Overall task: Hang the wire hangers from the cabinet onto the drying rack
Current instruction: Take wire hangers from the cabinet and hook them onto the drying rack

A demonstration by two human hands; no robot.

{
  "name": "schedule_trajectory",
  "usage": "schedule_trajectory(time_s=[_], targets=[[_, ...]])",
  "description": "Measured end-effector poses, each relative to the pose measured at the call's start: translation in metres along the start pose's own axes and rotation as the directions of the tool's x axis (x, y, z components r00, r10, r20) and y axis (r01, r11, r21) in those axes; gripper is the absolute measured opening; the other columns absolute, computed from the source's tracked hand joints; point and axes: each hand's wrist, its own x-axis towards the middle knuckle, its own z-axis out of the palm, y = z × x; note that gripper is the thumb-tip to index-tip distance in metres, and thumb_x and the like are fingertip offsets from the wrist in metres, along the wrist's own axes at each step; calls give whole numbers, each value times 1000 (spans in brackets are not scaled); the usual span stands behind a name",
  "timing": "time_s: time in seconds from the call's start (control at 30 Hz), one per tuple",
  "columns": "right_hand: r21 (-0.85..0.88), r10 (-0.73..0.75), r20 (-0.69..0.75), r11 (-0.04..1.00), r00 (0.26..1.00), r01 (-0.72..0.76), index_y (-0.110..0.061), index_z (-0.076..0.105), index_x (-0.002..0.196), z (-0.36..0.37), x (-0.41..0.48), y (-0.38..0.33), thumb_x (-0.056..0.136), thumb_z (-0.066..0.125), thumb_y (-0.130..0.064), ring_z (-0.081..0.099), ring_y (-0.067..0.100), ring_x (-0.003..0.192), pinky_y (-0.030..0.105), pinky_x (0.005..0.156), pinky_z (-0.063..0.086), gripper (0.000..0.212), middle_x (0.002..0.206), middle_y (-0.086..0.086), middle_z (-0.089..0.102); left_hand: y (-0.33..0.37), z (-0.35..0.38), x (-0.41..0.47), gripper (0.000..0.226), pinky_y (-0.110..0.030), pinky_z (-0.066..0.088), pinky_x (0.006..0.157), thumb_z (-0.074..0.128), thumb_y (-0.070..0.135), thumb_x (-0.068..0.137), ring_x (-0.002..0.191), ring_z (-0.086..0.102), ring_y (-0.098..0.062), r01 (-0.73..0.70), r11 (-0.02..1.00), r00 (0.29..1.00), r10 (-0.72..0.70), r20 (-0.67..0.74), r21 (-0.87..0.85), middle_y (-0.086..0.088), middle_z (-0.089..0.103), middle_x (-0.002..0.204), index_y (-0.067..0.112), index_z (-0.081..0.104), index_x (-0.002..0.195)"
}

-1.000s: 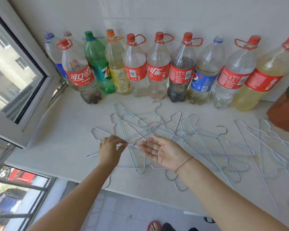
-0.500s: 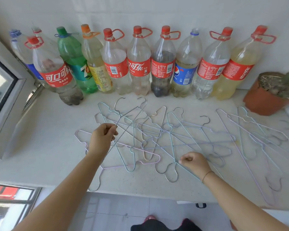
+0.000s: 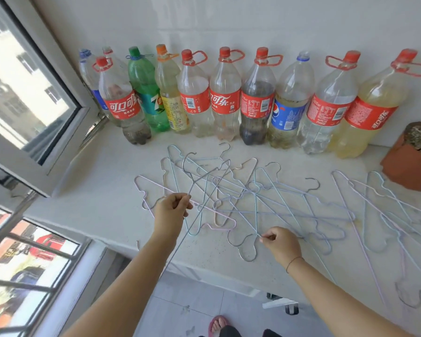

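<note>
speckled white counter [image 3: 102, 205]: left hand [image 3: 171, 210] pinches thin wire hanger [image 3: 206, 183], right hand [image 3: 281, 242] pinches another.

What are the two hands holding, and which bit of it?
Left hand pinches a grey wire hanger on its straight wire. Right hand pinches a blue hanger at its pointed corner.

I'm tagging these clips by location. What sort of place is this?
Probably an enclosed home balcony or window ledge area. An open window shows neighbouring buildings and a street below, reused soda bottles line a tiled wall, and wire hangers lie on a white counter beside a clay pot.
</note>
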Motion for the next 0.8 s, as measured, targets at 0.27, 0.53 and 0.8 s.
schedule_trajectory(time_s=[0.27,0.53,0.8], targets=[[-149,-91,-5,985,996,89,-12,69,77,-38,6,5,79,61,-12,64,27,83,31,71,49,9,83,6,71,8,6,-64,16,-23,37,55,55,11,91,55,44,-15,-12,999,978,5,-207,-32,-1,60,67,16,62,77],[-120,-167,33,978,985,169,-8,69,77,-67,4,16,80,58,-10,64,30,84,32,73,50,12,85,10,72,5,19,-127,8,-22,39,57,55,14,91,57,45,-14,5,998,938,-29,-346,-70,0,60,69,12,62,88],[179,-248,-124,947,961,267,-3,69,80,-88,-7,-7,81,60,-12,56,24,74,25,66,35,12,73,7,63,6,21,-175,10,-23,37,53,55,16,91,58,45,-13,34,982,886,-117,-449,-188,2,60,71,13,65,89]])
